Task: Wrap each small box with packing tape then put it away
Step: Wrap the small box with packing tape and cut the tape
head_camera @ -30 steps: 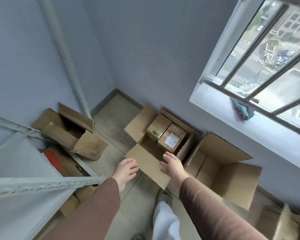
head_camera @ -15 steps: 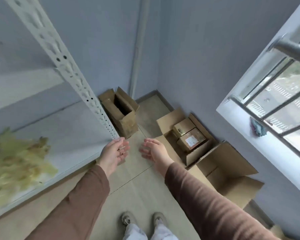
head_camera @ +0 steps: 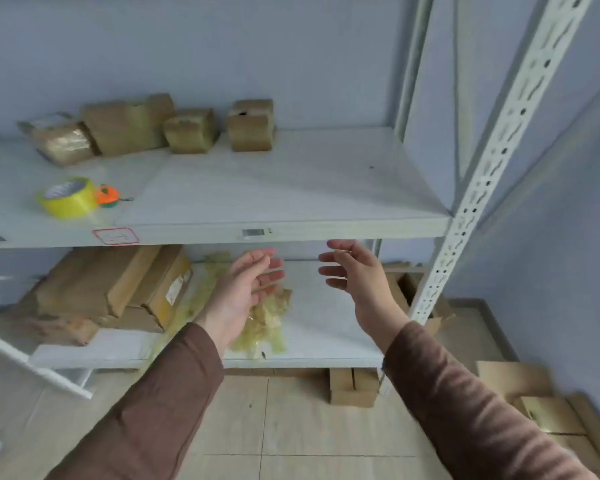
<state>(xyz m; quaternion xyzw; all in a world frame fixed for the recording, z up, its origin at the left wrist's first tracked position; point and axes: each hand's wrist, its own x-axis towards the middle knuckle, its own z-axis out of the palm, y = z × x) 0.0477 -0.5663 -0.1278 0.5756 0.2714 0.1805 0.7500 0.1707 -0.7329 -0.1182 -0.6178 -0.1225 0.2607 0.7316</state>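
Several small tape-wrapped boxes [head_camera: 191, 130] stand in a row at the back of the white upper shelf [head_camera: 291, 188]. A yellow tape roll [head_camera: 68, 197] with an orange dispenser [head_camera: 107, 196] lies near the shelf's front left. My left hand [head_camera: 245, 289] and my right hand [head_camera: 355, 271] hang in the air in front of the lower shelf, fingers relaxed and spread, palms facing each other, holding nothing. A heap of crumpled yellowish tape [head_camera: 264, 323] lies on the lower shelf behind my left hand.
Flat cardboard boxes [head_camera: 118, 285] are stacked on the lower shelf at left. A perforated white upright [head_camera: 482, 161] stands at right. An open carton [head_camera: 548, 410] sits on the floor at lower right, and a small box [head_camera: 352, 386] under the shelf.
My view has swung from the floor cartons by the window to the shelving. Both hands have risen from above the floor to shelf height, still holding nothing.
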